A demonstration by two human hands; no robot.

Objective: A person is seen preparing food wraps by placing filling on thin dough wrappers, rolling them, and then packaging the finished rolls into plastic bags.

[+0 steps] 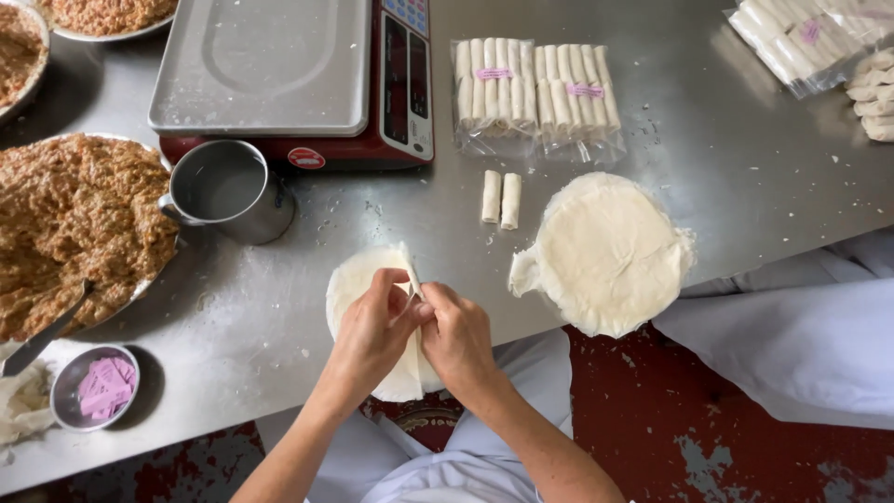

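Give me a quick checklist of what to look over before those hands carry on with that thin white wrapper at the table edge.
1. Both hands on the sheet: ok. The left hand and right hand pinch the thin round white wrapper together.
2. Wrapper supported: not ok. Its near part hangs over the edge of the steel table.
3. Filling within reach: ok. The large tray of brown minced filling sits to the left, a spoon handle resting in it.
4. Spare wrappers: ok. A stack of round white sheets lies to the right.
5. Liquid in the metal mug: cannot tell how much.
6. Whether filling is inside the fold: cannot tell, hands hide it.
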